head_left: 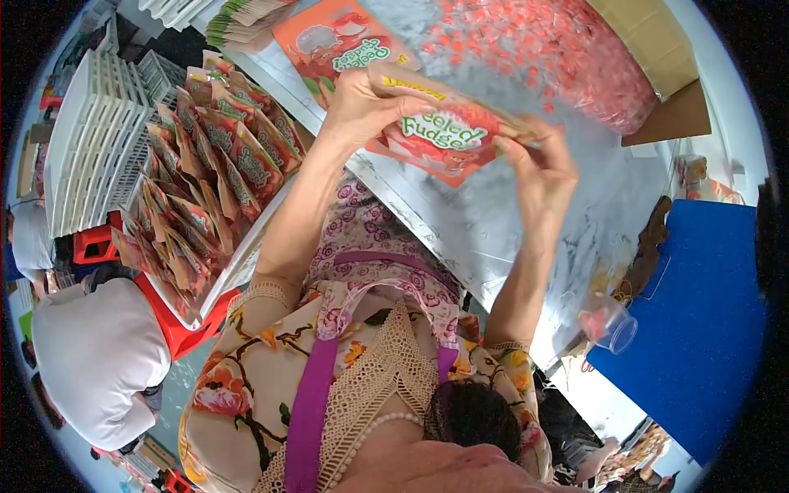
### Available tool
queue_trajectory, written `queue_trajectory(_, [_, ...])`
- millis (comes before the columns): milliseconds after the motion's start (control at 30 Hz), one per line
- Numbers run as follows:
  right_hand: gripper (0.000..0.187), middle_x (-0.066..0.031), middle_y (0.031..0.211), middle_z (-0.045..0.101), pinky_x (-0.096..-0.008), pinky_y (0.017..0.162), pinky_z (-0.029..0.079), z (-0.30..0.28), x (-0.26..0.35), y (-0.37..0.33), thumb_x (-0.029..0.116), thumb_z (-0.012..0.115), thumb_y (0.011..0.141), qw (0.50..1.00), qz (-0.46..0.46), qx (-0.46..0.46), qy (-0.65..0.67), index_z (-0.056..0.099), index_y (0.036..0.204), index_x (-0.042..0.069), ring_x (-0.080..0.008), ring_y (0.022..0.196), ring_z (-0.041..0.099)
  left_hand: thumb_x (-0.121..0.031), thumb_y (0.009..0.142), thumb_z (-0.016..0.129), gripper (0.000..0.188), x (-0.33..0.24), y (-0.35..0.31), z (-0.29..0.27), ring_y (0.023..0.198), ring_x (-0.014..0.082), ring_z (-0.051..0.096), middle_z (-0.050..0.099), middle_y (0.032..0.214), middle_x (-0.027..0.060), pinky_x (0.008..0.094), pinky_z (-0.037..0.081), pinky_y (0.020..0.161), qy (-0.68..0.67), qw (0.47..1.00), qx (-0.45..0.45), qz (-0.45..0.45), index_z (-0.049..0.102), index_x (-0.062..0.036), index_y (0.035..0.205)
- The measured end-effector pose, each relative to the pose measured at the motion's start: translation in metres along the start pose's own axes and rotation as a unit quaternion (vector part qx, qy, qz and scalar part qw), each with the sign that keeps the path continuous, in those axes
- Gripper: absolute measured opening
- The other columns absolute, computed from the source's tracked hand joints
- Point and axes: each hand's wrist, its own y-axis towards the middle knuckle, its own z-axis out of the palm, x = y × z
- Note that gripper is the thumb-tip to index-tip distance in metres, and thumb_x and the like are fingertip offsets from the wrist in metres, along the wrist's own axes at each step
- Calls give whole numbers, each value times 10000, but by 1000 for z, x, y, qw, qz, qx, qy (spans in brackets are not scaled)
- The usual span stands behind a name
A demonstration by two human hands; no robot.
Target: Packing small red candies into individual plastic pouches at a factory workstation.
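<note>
Both my hands hold a red and tan printed candy pouch (pixel 448 156) over the table. My left hand (pixel 357 111) grips its left end, with the thumb across the front. At the right corner, my right hand (pixel 542 168) pinches the edge between thumb and fingers. Whether the pouch's mouth is parted I cannot tell. Partly behind my left hand lies a flat pouch (pixel 333 41) of the same print. Beyond the held pouch, many small red wrapped pieces (pixel 509 41) lie on the table, beside and in a large transparent bag (pixel 612 90).
On my left stands a white crate (pixel 238 275) full of filled pouches (pixel 218 164), beside stacked white crates (pixel 90 148). A cardboard box (pixel 670 107) is at the far right. A transparent plastic cup (pixel 612 324) lies near a blue panel (pixel 699 329). Another person (pixel 99 353) is at left.
</note>
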Motion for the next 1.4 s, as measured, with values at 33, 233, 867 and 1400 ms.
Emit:
queue_trajectory(33, [159,-73,841,689,-280,675,501,-1,19,8,2,756,734,980,-105,-3,-168,657,857,5,-143,715,628,32,747,739,168,1,0,2,718,119,669,714,864,101,237,548,665,0,1000,0,-1,713,37,914])
queue_trajectory(233, [223,-105,779,659,-312,589,472,8,55,31,117,767,716,871,-170,208,-410,680,900,24,-237,624,615,21,747,750,202,5,3,13,740,104,651,714,826,55,232,531,675,17,998,34,52,730,1,947])
queue_trajectory(867, [225,-113,617,545,-320,507,375,72,72,44,76,753,745,844,-191,308,-395,569,709,-50,-169,526,445,-177,686,807,187,-11,-15,-38,548,69,582,642,671,10,251,435,503,79,986,-45,137,761,-134,863])
queue_trajectory(1400, [196,-85,719,595,-283,575,460,156,47,71,96,752,753,864,-163,330,-343,644,876,-11,-151,609,530,-98,788,757,345,-62,-28,-221,801,172,669,702,944,70,302,537,653,271,951,41,143,657,-36,1112])
